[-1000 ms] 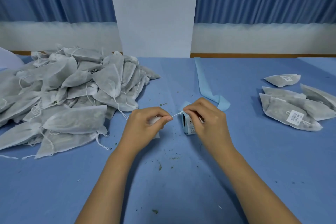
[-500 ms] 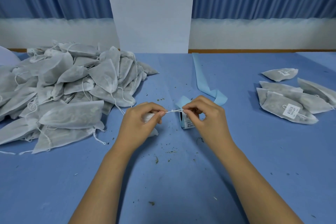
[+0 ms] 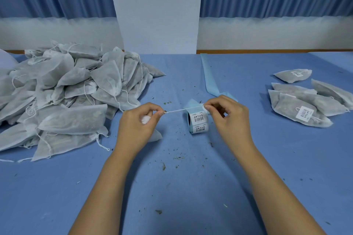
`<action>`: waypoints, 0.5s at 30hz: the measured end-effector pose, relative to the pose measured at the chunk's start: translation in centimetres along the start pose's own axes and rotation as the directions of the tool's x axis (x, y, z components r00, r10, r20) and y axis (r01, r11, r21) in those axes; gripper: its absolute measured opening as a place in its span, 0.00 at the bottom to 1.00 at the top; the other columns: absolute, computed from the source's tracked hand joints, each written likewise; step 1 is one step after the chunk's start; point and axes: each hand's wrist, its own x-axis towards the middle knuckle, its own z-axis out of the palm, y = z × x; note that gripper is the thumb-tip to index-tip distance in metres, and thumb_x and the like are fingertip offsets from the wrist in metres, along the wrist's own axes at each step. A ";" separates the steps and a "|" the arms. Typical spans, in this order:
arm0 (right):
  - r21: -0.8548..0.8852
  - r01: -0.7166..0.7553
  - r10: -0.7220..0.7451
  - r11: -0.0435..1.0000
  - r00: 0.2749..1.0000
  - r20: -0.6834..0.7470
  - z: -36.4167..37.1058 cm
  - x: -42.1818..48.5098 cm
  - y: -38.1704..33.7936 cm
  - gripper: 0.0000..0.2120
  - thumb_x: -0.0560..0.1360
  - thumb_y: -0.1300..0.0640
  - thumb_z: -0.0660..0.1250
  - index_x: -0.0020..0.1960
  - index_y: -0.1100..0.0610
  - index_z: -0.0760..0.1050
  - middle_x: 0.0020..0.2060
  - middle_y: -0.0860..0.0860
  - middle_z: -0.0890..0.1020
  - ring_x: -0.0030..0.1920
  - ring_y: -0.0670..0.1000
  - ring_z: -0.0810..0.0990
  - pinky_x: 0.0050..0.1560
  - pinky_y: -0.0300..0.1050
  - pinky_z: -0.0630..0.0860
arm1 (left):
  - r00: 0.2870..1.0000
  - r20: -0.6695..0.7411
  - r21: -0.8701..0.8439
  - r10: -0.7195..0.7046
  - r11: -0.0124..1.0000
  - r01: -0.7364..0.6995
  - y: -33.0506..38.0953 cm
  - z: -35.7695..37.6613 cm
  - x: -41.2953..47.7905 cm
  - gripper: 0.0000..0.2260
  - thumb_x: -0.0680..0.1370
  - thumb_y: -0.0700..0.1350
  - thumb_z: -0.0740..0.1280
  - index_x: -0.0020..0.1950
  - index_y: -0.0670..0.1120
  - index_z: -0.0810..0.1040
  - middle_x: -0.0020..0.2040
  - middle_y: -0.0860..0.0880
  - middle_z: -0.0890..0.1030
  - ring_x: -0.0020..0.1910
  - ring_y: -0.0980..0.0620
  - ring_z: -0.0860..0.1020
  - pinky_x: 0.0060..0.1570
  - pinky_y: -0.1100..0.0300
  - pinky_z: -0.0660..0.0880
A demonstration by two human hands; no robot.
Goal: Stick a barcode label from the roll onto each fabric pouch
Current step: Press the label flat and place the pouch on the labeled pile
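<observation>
Drawstring [image 3: 183, 109] drawn taut and nearly level between the two hands, its long axis running left to right across the table [image 3: 191, 187]. The left hand [image 3: 137, 126], fingers curled, gripped the gathered neck of a pouch [image 3: 155, 136] and pinched one end of the drawstring between thumb and forefinger. The right hand [image 3: 229, 118] pinched the other end, its remaining fingers loosely curled. The label roll [image 3: 198, 122] stood on the table just beneath the drawstring's right end, beside the right fingertips, printed barcodes facing the person. Unlabelled pouches [image 3: 66, 97] lay heaped well to the left, and labelled pouches [image 3: 301, 105] lay apart on the right. By position, the right hand was judged the nearer for peeling a label once the drawstring was let go.
</observation>
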 end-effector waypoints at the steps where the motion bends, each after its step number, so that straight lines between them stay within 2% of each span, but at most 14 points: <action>1: 0.000 -0.014 0.014 1.000 1.000 -0.005 -0.1 0.0 0.0 0.06 0.72 0.69 0.69 0.39 0.61 0.79 0.33 0.44 0.77 0.35 0.39 0.74 0.39 0.27 0.66 | 1.000 0.007 -0.001 -0.008 1.000 0.008 0.0 -0.1 0.0 0.09 0.77 0.43 0.71 0.39 0.54 0.81 0.30 0.52 0.74 0.32 0.53 0.70 0.36 0.65 0.66; 3: 0.021 -0.062 0.062 0.998 0.998 -0.029 0.0 0.0 0.1 0.06 0.72 0.69 0.69 0.38 0.61 0.79 0.33 0.44 0.78 0.35 0.39 0.74 0.37 0.26 0.66 | 0.999 0.035 0.008 -0.010 1.000 0.009 0.3 -0.1 0.0 0.08 0.76 0.45 0.72 0.38 0.55 0.81 0.32 0.48 0.77 0.35 0.46 0.74 0.39 0.60 0.68; 6: 0.072 -0.147 0.152 0.987 0.986 -0.065 0.2 0.0 0.1 0.07 0.73 0.69 0.68 0.39 0.60 0.78 0.31 0.43 0.77 0.33 0.40 0.73 0.35 0.27 0.66 | 0.998 0.059 0.023 -0.017 1.000 0.016 0.7 0.1 0.0 0.05 0.74 0.50 0.70 0.37 0.56 0.81 0.34 0.45 0.79 0.38 0.42 0.75 0.41 0.53 0.71; 11: 0.090 -0.174 0.184 0.981 0.976 -0.120 0.5 -0.1 -0.1 0.08 0.73 0.69 0.67 0.39 0.59 0.78 0.29 0.43 0.75 0.30 0.40 0.72 0.33 0.28 0.65 | 0.999 0.044 -0.007 -0.027 1.000 0.027 0.5 0.5 0.0 0.12 0.76 0.42 0.71 0.35 0.56 0.81 0.33 0.47 0.78 0.38 0.43 0.75 0.39 0.60 0.68; 13: 0.091 -0.201 0.212 0.975 0.968 -0.132 0.7 -0.1 -0.3 0.08 0.74 0.69 0.67 0.38 0.59 0.78 0.29 0.43 0.75 0.30 0.40 0.71 0.33 0.28 0.65 | 0.999 0.034 -0.004 -0.017 1.000 0.018 0.6 0.6 -0.1 0.11 0.76 0.45 0.71 0.35 0.57 0.80 0.32 0.47 0.77 0.36 0.45 0.74 0.36 0.64 0.66; 15: 0.055 -0.240 0.244 0.969 0.965 -0.097 0.5 0.0 -0.3 0.08 0.74 0.67 0.67 0.39 0.58 0.78 0.29 0.45 0.75 0.30 0.40 0.71 0.34 0.29 0.64 | 0.999 0.046 0.019 -0.013 1.000 0.012 0.7 0.7 -0.3 0.05 0.73 0.51 0.68 0.37 0.58 0.80 0.32 0.47 0.77 0.34 0.46 0.72 0.35 0.63 0.66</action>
